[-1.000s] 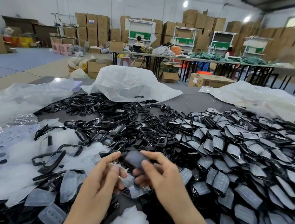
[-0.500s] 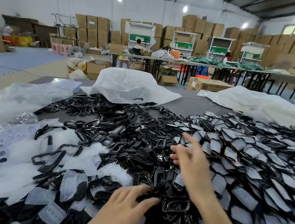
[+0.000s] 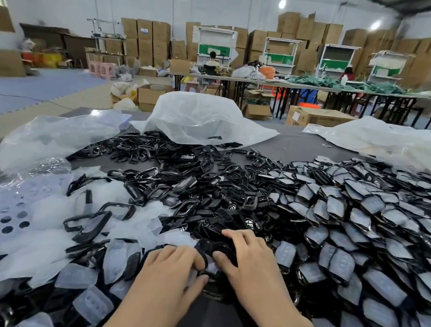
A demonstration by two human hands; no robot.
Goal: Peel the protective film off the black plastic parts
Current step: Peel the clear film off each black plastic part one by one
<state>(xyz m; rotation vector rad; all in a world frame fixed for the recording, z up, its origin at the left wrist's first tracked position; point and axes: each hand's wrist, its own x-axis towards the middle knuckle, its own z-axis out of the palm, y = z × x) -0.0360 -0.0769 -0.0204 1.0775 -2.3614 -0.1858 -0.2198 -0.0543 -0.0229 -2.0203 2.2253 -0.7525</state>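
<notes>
The dark grey table surface (image 3: 300, 146) carries film-covered black plastic parts (image 3: 363, 235) from 1 to 4 o'clock and translucent film pieces (image 3: 44, 245) at 9 o'clock. At 6 o'clock the left hand (image 3: 168, 274) and right hand (image 3: 248, 265) grip one black plastic part (image 3: 215, 246) with curled fingers (contact partly hidden). Brown cardboard boxes (image 3: 148, 38) line the rear wall.

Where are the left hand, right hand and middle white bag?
left hand (image 3: 168, 271), head view, back of hand.
right hand (image 3: 248, 262), head view, back of hand.
middle white bag (image 3: 201, 115), head view, crumpled top.
</notes>
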